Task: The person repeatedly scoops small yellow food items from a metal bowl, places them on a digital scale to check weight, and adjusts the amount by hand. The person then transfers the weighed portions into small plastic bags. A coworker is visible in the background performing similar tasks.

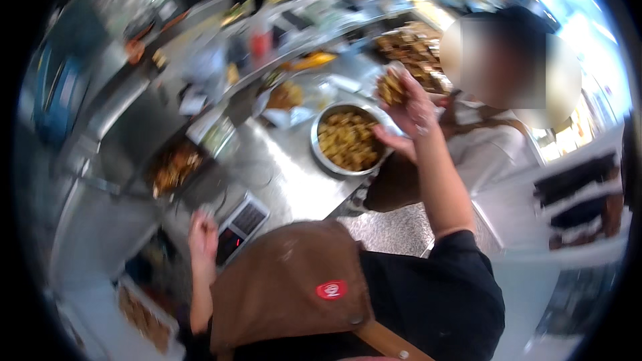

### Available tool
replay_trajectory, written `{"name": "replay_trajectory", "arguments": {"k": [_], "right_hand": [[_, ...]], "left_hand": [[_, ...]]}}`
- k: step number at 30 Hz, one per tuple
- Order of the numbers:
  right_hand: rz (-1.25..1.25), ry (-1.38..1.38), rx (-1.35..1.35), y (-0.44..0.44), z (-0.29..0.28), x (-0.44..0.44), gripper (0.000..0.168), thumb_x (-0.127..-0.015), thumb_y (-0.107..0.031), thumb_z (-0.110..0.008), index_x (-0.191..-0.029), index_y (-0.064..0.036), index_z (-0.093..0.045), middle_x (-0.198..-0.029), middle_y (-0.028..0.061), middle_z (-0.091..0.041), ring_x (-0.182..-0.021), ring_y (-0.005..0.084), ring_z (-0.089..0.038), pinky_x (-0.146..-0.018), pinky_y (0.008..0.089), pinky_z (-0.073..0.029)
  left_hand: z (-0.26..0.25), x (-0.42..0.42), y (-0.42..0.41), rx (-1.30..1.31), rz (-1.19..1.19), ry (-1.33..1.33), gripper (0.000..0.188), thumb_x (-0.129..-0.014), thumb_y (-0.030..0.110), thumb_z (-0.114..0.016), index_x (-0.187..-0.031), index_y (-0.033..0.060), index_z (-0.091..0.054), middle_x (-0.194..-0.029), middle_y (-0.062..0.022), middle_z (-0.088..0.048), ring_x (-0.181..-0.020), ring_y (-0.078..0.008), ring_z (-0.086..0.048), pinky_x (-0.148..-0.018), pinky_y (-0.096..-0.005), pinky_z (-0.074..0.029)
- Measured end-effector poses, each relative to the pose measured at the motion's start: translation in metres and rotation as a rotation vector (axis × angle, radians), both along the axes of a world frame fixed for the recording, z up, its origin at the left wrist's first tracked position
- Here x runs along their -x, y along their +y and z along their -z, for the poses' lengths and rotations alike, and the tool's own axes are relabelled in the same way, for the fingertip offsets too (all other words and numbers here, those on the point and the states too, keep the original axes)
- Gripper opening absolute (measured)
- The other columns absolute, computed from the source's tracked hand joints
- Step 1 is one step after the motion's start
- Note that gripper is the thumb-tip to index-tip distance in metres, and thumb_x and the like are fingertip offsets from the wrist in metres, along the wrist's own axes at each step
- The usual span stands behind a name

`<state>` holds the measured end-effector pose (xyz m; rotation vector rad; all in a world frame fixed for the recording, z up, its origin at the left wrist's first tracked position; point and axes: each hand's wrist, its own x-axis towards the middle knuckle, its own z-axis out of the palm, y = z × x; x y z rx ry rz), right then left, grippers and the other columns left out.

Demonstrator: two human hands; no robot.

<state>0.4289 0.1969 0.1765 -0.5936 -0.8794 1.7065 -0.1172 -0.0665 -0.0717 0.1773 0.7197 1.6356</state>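
Note:
My right hand (pixel 414 105) is raised over the far right rim of a round steel bowl (pixel 315 148). It grips a clump of yellow-brown food pieces (pixel 391 87). Similar chunks (pixel 348 140) fill the bowl, which stands on a steel counter (pixel 296 185). Low on the left, my left hand (pixel 203 238) has its fingers curled beside a digital scale (pixel 246 220) with a keypad and dark display. Blur hides whether anything is in those fingers. Beyond that hand, a dark container (pixel 203 188) contains reddish-brown food (pixel 175 168).
A co-worker (pixel 486 150) stands close on the right, near my right forearm. Behind the bowl are a paper-lined portion of food (pixel 286 95) and a heap of brown pieces (pixel 414 52). A tray of brown items (pixel 145 318) sits low left. Blurred containers line the back.

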Motion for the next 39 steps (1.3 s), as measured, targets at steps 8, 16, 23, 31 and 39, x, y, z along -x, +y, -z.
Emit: {"name": "replay_trajectory", "arguments": {"k": [8, 16, 23, 31, 39], "right_hand": [[-0.146, -0.131, 0.643, -0.111, 0.186, 0.087, 0.04, -0.096, -0.038, -0.071, -0.125, -0.012, -0.063, -0.11, 0.01, -0.069, -0.096, 0.0281, -0.069, -0.074, 0.0355, -0.06], [-0.206, -0.293, 0.753, -0.124, 0.201, 0.096, 0.038, -0.095, -0.04, -0.073, -0.121, -0.015, -0.063, -0.107, 0.0075, -0.069, -0.093, 0.0268, -0.07, -0.068, 0.0311, -0.059], [0.066, 0.051, 0.502, -0.069, 0.172, 0.035, 0.045, -0.101, -0.038, -0.066, -0.133, -0.008, -0.058, -0.124, 0.0114, -0.065, -0.099, 0.023, -0.069, -0.068, 0.0278, -0.062], [-0.126, -0.135, 0.766, -0.109, 0.2, 0.066, 0.046, -0.095, -0.039, -0.073, -0.127, -0.008, -0.061, -0.115, 0.0118, -0.068, -0.101, 0.0279, -0.069, -0.07, 0.0331, -0.065], [-0.275, -0.298, 0.896, -0.139, 0.234, 0.112, 0.04, -0.096, -0.045, -0.07, -0.121, -0.015, -0.062, -0.107, 0.0071, -0.068, -0.097, 0.0263, -0.069, -0.069, 0.032, -0.061]], "left_hand": [[0.022, -0.001, 0.026, 0.275, -0.305, 1.276, 0.021, -0.101, 0.018, -0.062, -0.119, 0.0083, -0.066, -0.11, -0.0096, -0.066, -0.099, -0.0239, -0.064, -0.084, -0.0392, -0.053], [0.047, 0.021, 0.012, 0.413, 0.045, 2.292, 0.051, -0.1, 0.032, -0.059, -0.14, 0.0004, -0.056, -0.144, -0.0231, -0.055, -0.138, -0.0368, -0.049, -0.119, -0.0486, -0.033], [0.013, 0.063, -0.011, 0.472, -0.435, 1.219, 0.052, -0.102, 0.03, -0.061, -0.144, -0.0003, -0.053, -0.141, -0.0216, -0.061, -0.132, -0.0301, -0.058, -0.111, -0.0376, -0.043], [0.03, 0.084, -0.052, 0.494, -0.365, 1.213, 0.044, -0.1, 0.02, -0.063, -0.139, 0.0029, -0.058, -0.123, -0.016, -0.07, -0.104, -0.0217, -0.069, -0.09, -0.0358, -0.054], [0.042, 0.068, -0.045, 0.415, 0.002, 1.323, 0.048, -0.094, 0.007, -0.066, -0.141, 0.007, -0.057, -0.138, -0.0168, -0.061, -0.123, -0.0297, -0.062, -0.105, -0.0404, -0.051]]}}
